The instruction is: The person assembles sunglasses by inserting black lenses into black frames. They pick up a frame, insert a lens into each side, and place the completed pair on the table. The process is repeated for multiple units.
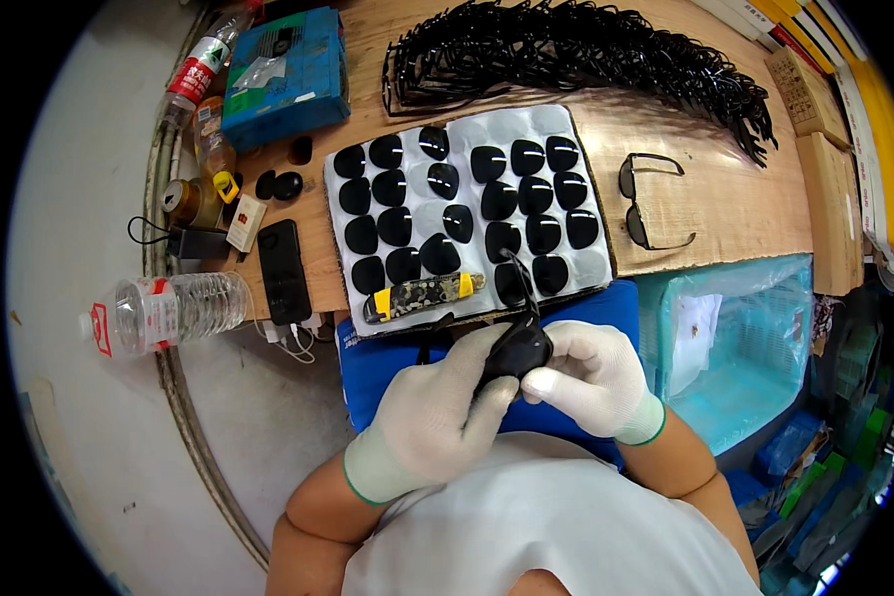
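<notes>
You are holding black sunglasses (521,350) in your left hand (432,409), your right hand (598,373) pinching their edge; gentle, even pressure is probably serving best.

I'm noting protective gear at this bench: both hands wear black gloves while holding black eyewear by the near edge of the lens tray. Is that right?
Not quite: the head view shows white gloves, not black ones, on the left hand and right hand. They hold black eyewear by the near edge of the lens tray.
</notes>
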`<state>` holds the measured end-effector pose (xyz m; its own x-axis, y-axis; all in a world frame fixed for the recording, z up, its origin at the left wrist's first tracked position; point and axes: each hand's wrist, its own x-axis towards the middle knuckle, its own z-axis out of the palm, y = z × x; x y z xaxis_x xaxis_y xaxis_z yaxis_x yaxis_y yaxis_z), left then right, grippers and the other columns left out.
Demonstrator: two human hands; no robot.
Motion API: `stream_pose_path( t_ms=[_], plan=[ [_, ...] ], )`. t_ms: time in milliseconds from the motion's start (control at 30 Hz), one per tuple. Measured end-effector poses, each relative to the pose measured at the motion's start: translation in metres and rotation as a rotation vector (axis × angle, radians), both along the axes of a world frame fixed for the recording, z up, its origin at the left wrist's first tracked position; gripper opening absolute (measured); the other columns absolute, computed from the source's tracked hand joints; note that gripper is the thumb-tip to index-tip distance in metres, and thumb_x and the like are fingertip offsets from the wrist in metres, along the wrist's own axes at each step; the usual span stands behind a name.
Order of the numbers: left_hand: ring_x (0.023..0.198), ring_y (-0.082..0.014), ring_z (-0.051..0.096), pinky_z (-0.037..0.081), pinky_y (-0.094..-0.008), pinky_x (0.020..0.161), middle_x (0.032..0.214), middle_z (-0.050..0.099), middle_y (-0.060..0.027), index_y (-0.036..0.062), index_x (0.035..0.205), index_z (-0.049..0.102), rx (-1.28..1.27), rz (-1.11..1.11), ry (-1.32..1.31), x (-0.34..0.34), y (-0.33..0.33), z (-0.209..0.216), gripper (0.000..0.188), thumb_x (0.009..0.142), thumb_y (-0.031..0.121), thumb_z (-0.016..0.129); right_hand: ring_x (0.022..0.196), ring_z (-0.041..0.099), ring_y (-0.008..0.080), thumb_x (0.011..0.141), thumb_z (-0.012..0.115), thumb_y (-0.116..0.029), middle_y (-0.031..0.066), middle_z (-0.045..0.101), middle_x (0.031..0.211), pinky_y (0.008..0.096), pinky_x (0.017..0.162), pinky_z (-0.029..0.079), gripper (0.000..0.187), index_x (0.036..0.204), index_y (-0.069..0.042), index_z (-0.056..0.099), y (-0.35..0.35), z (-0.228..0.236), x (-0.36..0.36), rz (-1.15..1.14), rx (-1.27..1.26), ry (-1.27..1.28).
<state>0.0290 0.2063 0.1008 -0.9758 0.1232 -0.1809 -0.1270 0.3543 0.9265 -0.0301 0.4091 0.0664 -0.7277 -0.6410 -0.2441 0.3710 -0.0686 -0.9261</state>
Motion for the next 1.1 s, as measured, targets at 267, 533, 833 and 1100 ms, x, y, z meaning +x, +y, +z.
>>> stream_pose_path(
  t_ms=[267,533,833,1100],
  plan=[
    [0.056,-0.0313,0.068,0.055,-0.0389,0.054,0.073,0.069,-0.0173,-0.0078,0.125,0.057,-0.229,0.046,0.337,-0.017,0.001,-0.005,0.038,0.092,0.009,0.064,0.081,0.066,0.0116,0.096,0.071,-0.011,0.0079,0.069,0.093,0.0270,0.073,0.055,0.016,0.103,0.003,0.068,-0.007,0.000,-0.026,0.047,0.029,0.088],
    [0.061,-0.0313,0.068,0.054,-0.0385,0.055,0.068,0.066,-0.0138,0.0066,0.092,0.073,-0.198,-0.502,0.218,-0.085,-0.030,0.001,0.026,0.082,0.031,0.075,0.102,0.059,0.0359,0.077,0.081,-0.018,0.0140,0.061,0.104,0.0476,0.101,0.044,0.032,0.101,-0.005,0.064,0.013,0.004,-0.084,0.423,0.152,0.978],
    [0.121,-0.0374,0.061,0.049,-0.0434,0.105,0.132,0.058,-0.0223,0.0057,0.134,0.061,-1.077,0.117,-0.157,-0.227,-0.077,-0.127,0.059,0.085,0.037,0.070,0.094,0.070,0.0321,0.086,0.065,0.001,0.0208,0.069,0.103,0.0422,0.094,0.053,0.043,0.127,0.007,0.055,0.038,-0.003,-0.067,-0.050,0.205,0.534],
    [0.103,-0.0353,0.067,0.054,-0.0426,0.093,0.109,0.068,-0.0204,0.0049,0.115,0.071,-0.823,0.324,0.214,-0.213,-0.101,-0.123,0.035,0.088,0.027,0.071,0.116,0.064,0.0244,0.085,0.046,0.016,0.0218,0.051,0.148,0.0379,0.105,0.048,0.072,0.153,0.002,0.023,0.043,-0.013,-0.058,0.004,-0.198,0.140]
  ],
)
